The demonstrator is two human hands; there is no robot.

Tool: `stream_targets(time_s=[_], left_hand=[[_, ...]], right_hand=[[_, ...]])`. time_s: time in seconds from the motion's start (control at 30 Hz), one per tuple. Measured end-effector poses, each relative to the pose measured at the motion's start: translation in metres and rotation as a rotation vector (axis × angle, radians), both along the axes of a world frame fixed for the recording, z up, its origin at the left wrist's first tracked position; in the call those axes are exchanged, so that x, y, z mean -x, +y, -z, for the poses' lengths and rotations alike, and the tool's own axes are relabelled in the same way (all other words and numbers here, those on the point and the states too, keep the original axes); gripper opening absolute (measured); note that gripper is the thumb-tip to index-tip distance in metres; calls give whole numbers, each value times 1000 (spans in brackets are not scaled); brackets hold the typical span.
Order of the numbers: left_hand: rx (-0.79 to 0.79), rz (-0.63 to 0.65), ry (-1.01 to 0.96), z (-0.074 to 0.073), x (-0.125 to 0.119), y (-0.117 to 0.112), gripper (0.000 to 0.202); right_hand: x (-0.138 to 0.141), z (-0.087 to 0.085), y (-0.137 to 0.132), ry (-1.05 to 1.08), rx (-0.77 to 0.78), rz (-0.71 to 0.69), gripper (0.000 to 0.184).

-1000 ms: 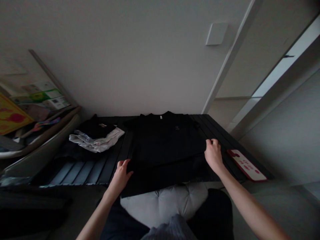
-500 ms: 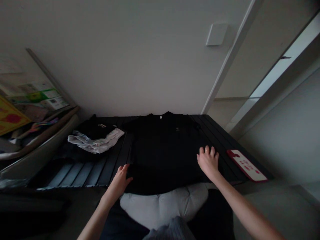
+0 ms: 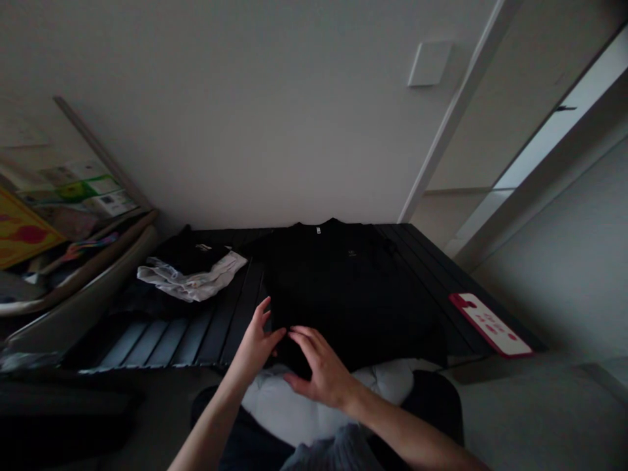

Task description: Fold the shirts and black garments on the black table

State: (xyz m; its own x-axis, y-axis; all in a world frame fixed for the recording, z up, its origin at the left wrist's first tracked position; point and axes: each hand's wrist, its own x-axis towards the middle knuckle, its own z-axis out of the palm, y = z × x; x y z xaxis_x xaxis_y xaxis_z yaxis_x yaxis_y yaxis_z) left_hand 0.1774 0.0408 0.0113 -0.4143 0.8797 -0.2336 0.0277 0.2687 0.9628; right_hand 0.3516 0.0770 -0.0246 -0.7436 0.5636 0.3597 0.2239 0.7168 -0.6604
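Observation:
A black T-shirt (image 3: pixel 338 288) lies spread out, with its neckline and small white label at the far side and a small print on the chest. Both hands are at its near left corner. My left hand (image 3: pixel 258 337) rests at the shirt's left edge, with thumb and fingers apart. Close beside it, my right hand (image 3: pixel 321 369) reaches over the near hem, its fingers curved on the cloth and its thumb held away. The fingertips of the right hand almost meet the left thumb. Dark cloth hides any fold between them.
The shirt lies on a dark slatted table (image 3: pixel 235 301). Left of it is a pile of folded clothes (image 3: pixel 196 275), black over white. A phone (image 3: pixel 490 324) in a red-edged case lies at the right. A grey cushion (image 3: pixel 289 405) covers my lap, and a filled basket (image 3: pixel 83 281) stands far left.
My right hand has moved from the shirt's right side across to its near left corner. My left hand has shifted slightly right, and the two hands are now close together.

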Motion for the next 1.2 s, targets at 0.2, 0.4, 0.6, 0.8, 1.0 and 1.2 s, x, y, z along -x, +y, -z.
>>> stream_targets(time_s=[0.2,0.4,0.6,0.8,1.0,1.2], left_hand=[[-36,3,-213,2,-10,6,77],[4,2,59,19,32,35,57],[97,-46,328,40,61,92,65],[329,-44,627,51,83,149,63],[423,-134,677,66,96,203,66],[396,-204,687,77,107,240,77]], right_hand=[[40,21,-23,118,301,227,59],[30,33,-6,135,257,326,68],[15,33,5,-23,160,268,67],[10,47,-5,-172,15,392,36],[1,56,-3,-131,2,352,41],[-8,55,7,-123,74,297,44]])
